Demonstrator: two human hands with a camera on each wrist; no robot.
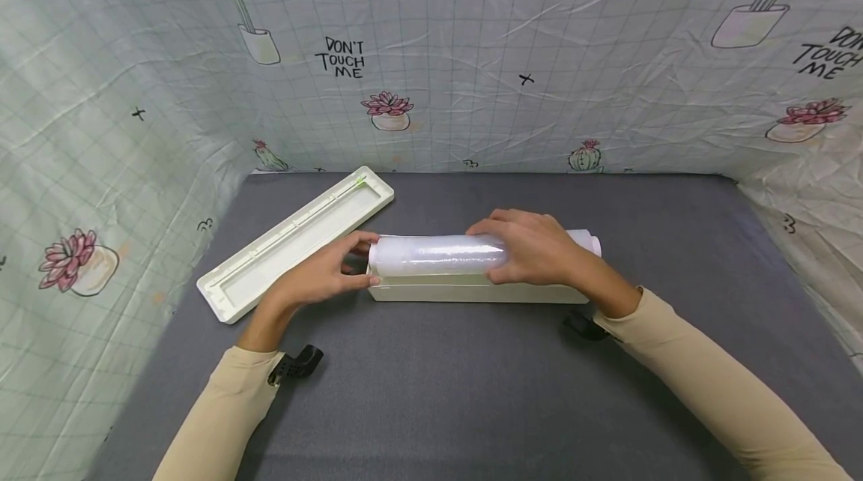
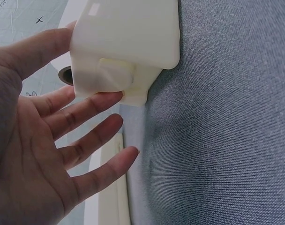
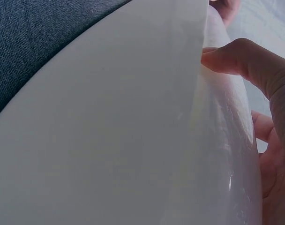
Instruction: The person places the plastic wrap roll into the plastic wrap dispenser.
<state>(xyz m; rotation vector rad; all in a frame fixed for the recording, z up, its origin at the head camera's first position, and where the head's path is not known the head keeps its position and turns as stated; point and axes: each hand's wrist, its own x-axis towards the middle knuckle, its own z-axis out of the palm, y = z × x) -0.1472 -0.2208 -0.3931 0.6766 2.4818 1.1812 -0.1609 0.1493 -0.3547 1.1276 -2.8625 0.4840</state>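
Note:
A roll of cling film (image 1: 431,255) lies lengthwise in the top of a long cream dispenser box (image 1: 472,292), and its right end sticks out above the box. My left hand (image 1: 320,271) holds the box's left end between thumb and fingers; in the left wrist view the ring and little fingers stand free of the box end (image 2: 128,33). The roll's hollow core (image 2: 66,75) shows beside it. My right hand (image 1: 539,249) grips the roll from above, right of its middle. Its thumb (image 3: 227,58) lies on the near side by the box rim; the fingers are partly hidden behind the roll.
The long cream lid (image 1: 236,297) lies slantwise at the back left, its hollow side up, with a small green piece (image 1: 361,181) near its far end. Grey cloth (image 1: 438,391) covers the table. A printed curtain (image 1: 458,54) hangs behind and at the sides.

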